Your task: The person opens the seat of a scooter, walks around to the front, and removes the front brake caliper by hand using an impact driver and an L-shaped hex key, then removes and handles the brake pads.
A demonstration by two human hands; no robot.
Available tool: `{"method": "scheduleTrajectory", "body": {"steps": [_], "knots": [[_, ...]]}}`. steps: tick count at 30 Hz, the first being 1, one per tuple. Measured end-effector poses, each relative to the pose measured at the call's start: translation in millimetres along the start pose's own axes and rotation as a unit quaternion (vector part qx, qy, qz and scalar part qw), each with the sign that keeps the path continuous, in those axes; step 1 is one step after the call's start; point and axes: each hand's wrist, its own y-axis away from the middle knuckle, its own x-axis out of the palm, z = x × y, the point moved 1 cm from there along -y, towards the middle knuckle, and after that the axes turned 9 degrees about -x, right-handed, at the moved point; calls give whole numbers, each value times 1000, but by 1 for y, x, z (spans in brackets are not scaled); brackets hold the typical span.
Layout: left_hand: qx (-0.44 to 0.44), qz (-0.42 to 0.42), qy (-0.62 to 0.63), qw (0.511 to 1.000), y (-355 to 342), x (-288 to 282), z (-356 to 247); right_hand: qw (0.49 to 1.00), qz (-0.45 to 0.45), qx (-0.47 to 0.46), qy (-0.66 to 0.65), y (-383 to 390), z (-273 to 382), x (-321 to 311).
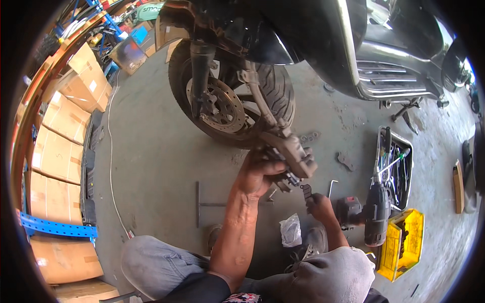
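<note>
My left hand (258,172) is wrapped around a brownish brake caliper (292,151), holding it up off the floor beside the scooter's front wheel (180,103). A hose or metal arm (261,103) runs from the caliper up toward the fork (200,70). Pinched in my right hand (320,207) is a small dark brake pad (306,192), just below the caliper and apart from it. On the wheel sits a drilled brake disc (233,103) with no caliper over it. My left fingers partly hide the caliper's inner side.
Right of my hands lie a hex key (331,188), a dark flat metal part (345,161), a cordless impact wrench (376,214), a tool tray (410,177) and a yellow bin (415,242). A clear plastic bag (290,231) and T-handle wrench (198,204) are nearer. Cardboard boxes (55,194) line the left.
</note>
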Motion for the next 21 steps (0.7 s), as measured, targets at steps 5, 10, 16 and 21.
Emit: {"method": "scheduleTrajectory", "body": {"steps": [5, 10, 16, 21], "knots": [[-28, -53, -152, 987, -9, -4, -4, 921, -70, -145, -354, 82, 88, -53], [-10, -103, -211, 972, -20, -9, 15, 872, -164, -241, -393, 121, 182, -108], [26, -86, -147, 985, -9, -1, 17, 833, -228, -293, -410, 108, 230, -126], [32, -109, -61, 992, -4, 17, 15, 883, -329, -329, -65, 86, 243, -118]]}}
